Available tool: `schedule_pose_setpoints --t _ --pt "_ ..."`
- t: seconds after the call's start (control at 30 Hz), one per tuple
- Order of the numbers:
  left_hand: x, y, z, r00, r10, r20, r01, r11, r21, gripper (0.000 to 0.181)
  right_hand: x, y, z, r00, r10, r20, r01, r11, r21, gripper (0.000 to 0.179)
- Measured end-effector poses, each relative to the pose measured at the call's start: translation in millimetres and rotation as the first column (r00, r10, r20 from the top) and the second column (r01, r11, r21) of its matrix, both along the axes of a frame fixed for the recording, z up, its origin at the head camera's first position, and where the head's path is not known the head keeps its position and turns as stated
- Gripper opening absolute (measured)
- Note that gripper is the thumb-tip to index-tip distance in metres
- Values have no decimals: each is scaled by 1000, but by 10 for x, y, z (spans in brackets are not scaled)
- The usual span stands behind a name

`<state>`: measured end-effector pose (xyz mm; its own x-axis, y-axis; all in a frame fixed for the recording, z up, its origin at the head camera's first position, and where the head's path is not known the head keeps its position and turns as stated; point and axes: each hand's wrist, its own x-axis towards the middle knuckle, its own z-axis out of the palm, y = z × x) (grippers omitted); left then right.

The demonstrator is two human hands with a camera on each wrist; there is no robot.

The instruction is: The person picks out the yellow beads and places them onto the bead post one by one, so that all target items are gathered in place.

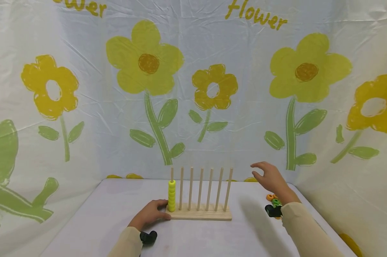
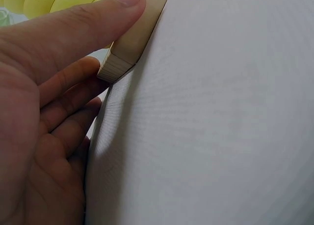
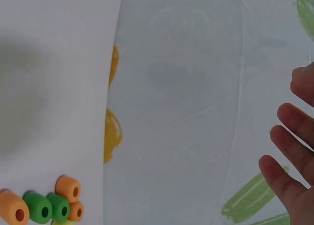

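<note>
A wooden peg rack stands on the table, with several upright pegs in a row. Yellow beads are stacked on its leftmost peg; the other pegs carry none. At the rack's left end my left hand holds the base. In the left wrist view the thumb lies along the base's front edge, and the fingers are around its end corner. My right hand is raised in the air to the right of the rack, fingers apart and nothing between them. Loose orange and green beads lie on the table below it.
The white table ends at a flower-printed cloth hanging behind and on both sides. Part of the bead pile is hidden by the right wrist and its black camera. Another black camera sits at the left wrist.
</note>
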<state>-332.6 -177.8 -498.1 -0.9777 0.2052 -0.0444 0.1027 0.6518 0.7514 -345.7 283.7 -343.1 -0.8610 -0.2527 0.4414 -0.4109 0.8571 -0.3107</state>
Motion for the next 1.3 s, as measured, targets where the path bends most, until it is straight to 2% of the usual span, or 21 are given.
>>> schedule_pose_setpoints --t 0.37,0.57,0.77,1.13,1.3 --pt "-41 -7 -43 1000 -13 -16 13 1000 -5 79 -10 287 -277 996 -62 62 63 998 -17 33" --pt "-47 -5 -29 1000 -5 -7 5 1000 -5 79 9 434 -410 985 -107 134 110 994 -13 39" --pt "-57 -9 -52 1000 0 -10 0 1000 -14 79 5 582 -531 974 -146 172 147 989 6 43" --pt "-39 -10 -14 1000 -11 -8 11 1000 -1 79 -30 818 -766 951 -198 239 203 979 6 45" --pt "-21 -7 -20 1000 -16 -2 16 1000 8 79 -8 920 -899 948 -214 237 214 977 27 45"
